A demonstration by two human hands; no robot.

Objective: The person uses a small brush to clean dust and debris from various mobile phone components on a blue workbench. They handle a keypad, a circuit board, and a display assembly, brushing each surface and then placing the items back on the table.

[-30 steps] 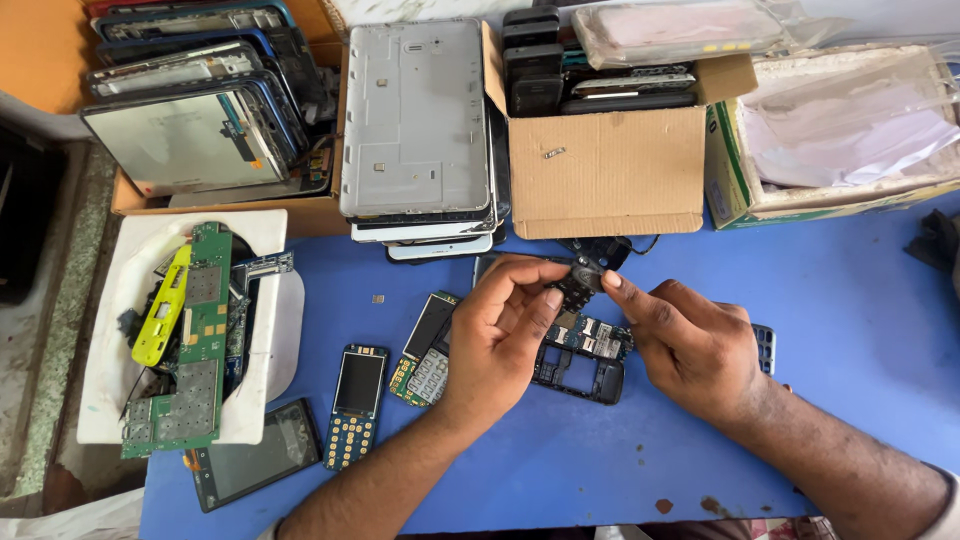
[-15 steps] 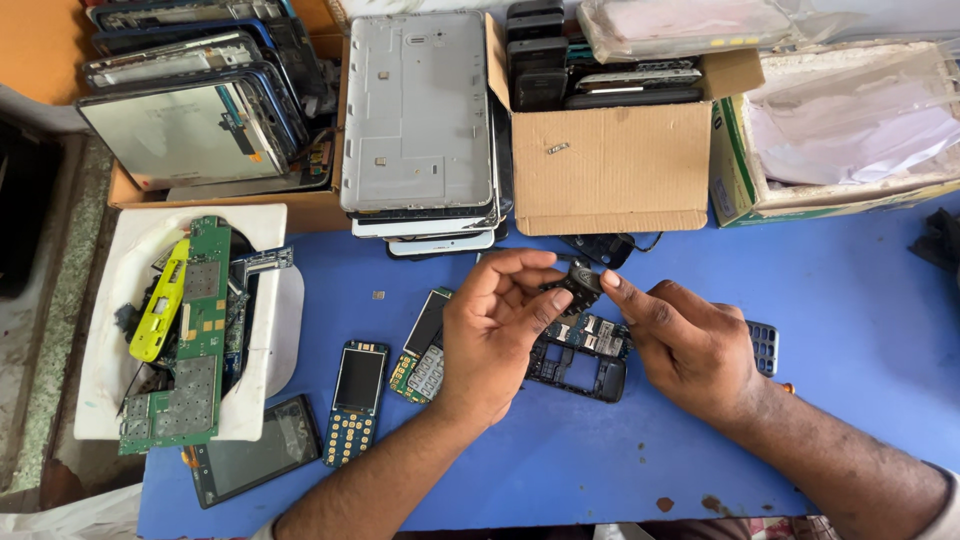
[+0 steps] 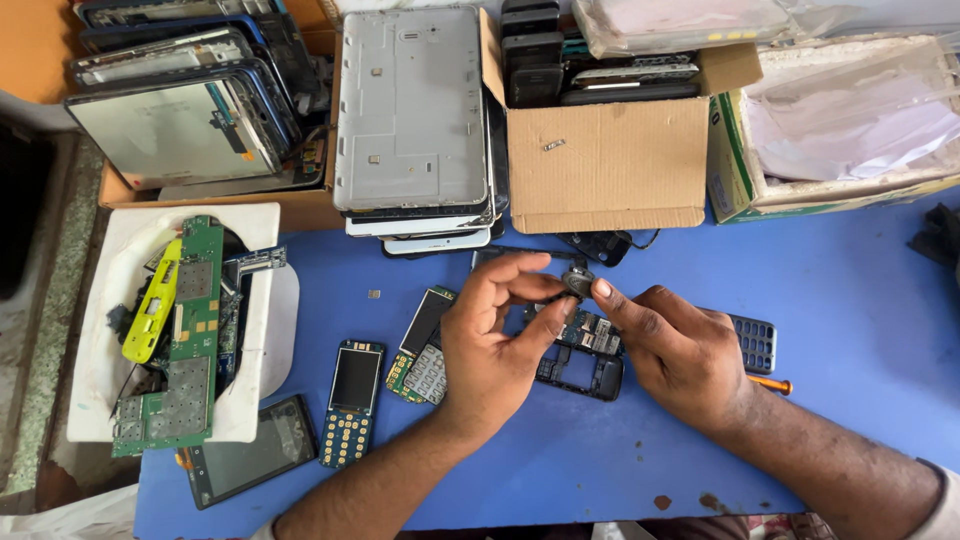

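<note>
Here, I see both of my hands meeting above the middle of the blue table [image 3: 860,330], sharing one small round dark part [image 3: 577,281]. My left hand [image 3: 495,345] comes up from below with its thumb and forefinger curved around the part's left side, pinching it; the other fingers are loosely curled beneath. My right hand [image 3: 680,350] reaches in from the right, its forefinger tip pressed against the part's right edge, the thumb tucked under where I cannot see it clearly. So the part sits right between the two sets of fingertips, lifted off the table, with neither hand clearly nearer; the left seems to carry it and the right only touches. It looks roughly disc-shaped, so I cannot give it a long axis. Directly below the hands lies a black phone frame [image 3: 580,370] with a bit of circuit board showing, its long axis running left to right. Just left of my left wrist lies a stripped keypad phone board [image 3: 425,345], then a dark bar phone [image 3: 352,400]. A cardboard box [image 3: 605,165] of handsets stands behind the hands, and a white tray [image 3: 255,400] of green circuit boards sits well to the left.
</note>
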